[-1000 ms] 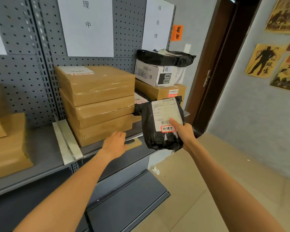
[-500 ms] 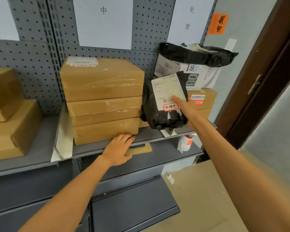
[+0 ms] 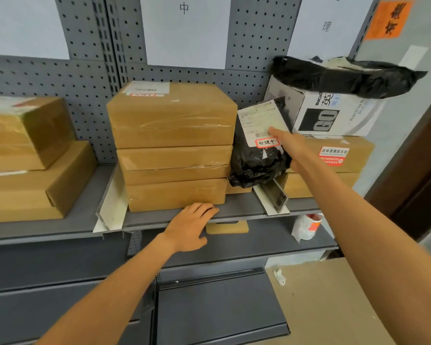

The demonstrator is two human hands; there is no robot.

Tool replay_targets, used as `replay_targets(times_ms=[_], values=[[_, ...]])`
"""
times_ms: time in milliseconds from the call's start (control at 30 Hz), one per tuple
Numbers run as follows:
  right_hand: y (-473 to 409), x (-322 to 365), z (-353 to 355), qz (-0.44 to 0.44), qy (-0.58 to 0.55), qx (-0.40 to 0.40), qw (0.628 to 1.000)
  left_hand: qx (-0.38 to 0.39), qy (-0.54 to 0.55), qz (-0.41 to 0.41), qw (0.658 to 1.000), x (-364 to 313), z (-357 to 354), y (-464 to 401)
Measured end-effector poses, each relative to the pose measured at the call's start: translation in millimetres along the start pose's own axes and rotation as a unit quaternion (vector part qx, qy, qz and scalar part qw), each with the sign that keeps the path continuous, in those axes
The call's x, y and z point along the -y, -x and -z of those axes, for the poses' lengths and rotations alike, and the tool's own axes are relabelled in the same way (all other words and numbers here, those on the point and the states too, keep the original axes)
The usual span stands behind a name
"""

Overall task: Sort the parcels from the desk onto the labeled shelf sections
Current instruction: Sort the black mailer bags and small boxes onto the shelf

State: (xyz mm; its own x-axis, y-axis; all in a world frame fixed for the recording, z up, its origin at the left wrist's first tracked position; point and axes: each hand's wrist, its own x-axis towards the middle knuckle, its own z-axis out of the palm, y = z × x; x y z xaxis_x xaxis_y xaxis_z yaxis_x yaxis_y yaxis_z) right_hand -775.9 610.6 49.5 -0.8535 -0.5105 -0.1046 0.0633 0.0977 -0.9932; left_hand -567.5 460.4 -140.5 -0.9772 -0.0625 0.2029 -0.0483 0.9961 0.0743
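Black poly parcel now sits upright in the gap between the brown box stack and the white divider, inside the middle shelf section. A second ago it was out in front of the shelf edge, in the air; half a second ago, at the section's mouth. So the carry is over and this is the setting-down.

Right hand: grip pinches the parcel, thumb on its white shipping label just above the red-bordered handwritten tag; fingers go behind the bag. Whether the parcel's foot already rests on the shelf or on the small box under it, I cannot tell — probably touching.

Left hand: fingers straight, laid flat on the shelf lip at the foot of the stack, holding nothing. Same spot as before; reads as a brace.

Judgement: release is the next need, and the soft bag may slump forward once let go.

Surface: grey metal shelf, pegboard back, paper section signs above. Left section holds two brown boxes; right section a printed white carton with a black bag on top, over flat brown boxes. Lower shelf: a cup-like white and red item. Room: pale wall, orange notice, dark door frame at right, tan floor.
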Motion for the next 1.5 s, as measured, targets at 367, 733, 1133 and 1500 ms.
replay_targets(times_ms=[367, 733, 1133, 1500], values=[[-26, -8, -20, 0.074, 0.282, -0.092, 0.952, -0.020, -0.017, -0.001, 1.000, 1, -5, 1], [-25, -5, -19, 0.093, 0.406, -0.086, 0.905, 0.020, -0.019, 0.017, 0.999, -3, 1, 0], [69, 3, -32, 0.283, 0.564, -0.074, 0.772, 0.052, 0.085, 0.152, 0.983, -17, 70, 28], [206, -29, -130, 0.439, 0.607, -0.010, 0.662, -0.070, -0.043, 0.304, 0.949, 4, 171, 188]])
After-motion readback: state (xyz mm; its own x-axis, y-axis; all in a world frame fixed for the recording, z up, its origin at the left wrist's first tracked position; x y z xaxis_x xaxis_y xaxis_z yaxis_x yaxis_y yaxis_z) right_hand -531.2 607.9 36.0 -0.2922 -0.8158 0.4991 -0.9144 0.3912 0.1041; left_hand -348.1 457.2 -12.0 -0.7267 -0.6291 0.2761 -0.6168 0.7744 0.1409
